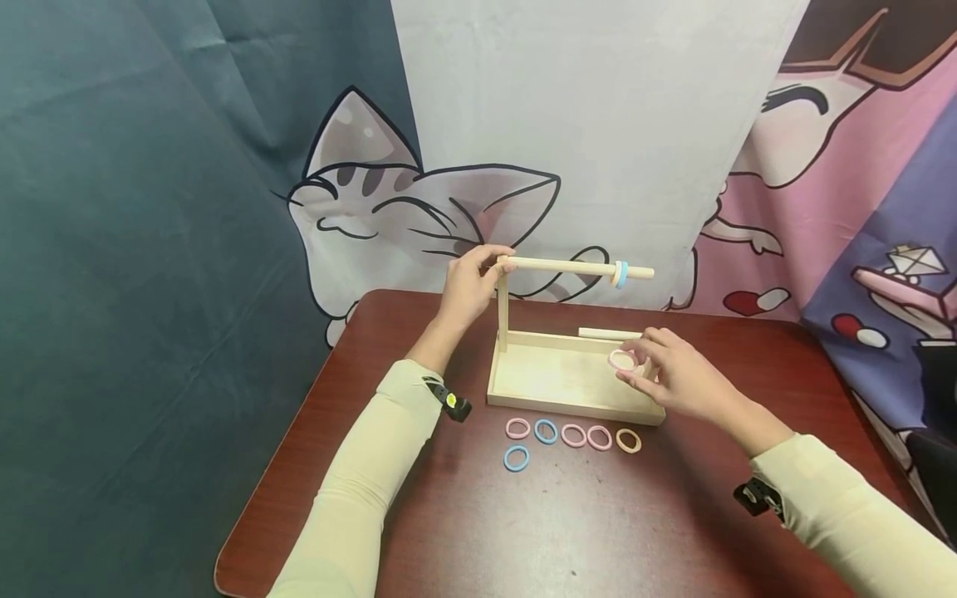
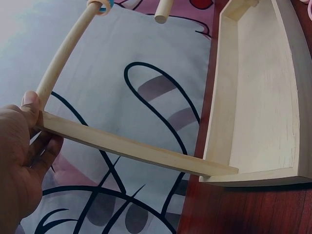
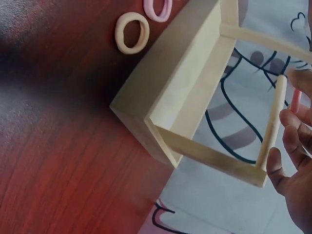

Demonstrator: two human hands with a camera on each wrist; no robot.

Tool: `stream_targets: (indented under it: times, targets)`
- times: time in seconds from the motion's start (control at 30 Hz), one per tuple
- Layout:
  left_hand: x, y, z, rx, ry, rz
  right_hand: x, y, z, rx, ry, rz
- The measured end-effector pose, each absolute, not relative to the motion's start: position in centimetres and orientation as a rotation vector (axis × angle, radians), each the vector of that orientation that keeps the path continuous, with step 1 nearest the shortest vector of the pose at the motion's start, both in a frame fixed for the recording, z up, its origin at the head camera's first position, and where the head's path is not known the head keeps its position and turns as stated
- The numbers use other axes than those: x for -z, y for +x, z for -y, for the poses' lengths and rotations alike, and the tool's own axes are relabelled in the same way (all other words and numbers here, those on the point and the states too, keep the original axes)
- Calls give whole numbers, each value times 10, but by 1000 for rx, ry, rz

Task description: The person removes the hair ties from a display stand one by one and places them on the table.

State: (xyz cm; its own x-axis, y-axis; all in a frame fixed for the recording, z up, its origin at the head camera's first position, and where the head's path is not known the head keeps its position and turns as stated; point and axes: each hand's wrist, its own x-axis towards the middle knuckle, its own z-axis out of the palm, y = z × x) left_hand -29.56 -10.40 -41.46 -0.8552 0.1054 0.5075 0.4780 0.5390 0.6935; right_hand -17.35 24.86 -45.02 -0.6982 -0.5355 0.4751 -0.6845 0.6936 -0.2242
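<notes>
My left hand (image 1: 469, 286) holds the corner where the upper wooden rod (image 1: 561, 265) meets the tall post (image 1: 503, 311) of a wooden stand. In the left wrist view, the thumb lies by the rod and the fingers curl near the post's top. A blue ring (image 1: 623, 274) and a pale yellowish ring hang near the rod's free right end. Over the right part of the stand's tray base (image 1: 553, 409), my right hand (image 1: 676, 374) pinches a pink hair tie-like ring (image 1: 613, 365) between thumb and fingers. A lower rod (image 1: 598, 333) shows behind that hand, joined to a shorter post (image 3: 214, 161).
In front of the tray, several rings lie on the dark red table (image 1: 478, 531): pink ones (image 1: 574, 445), blue ones (image 1: 517, 469) and a tan one (image 1: 629, 450). A patterned cloth (image 1: 598, 124) hangs behind the table.
</notes>
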Motion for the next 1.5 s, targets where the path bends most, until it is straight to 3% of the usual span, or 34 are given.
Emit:
stream_targets:
  times: [1.5]
  targets:
    - [417,-296,104,1253,-470,2369,505,-142,-197,-489,1307,2484]
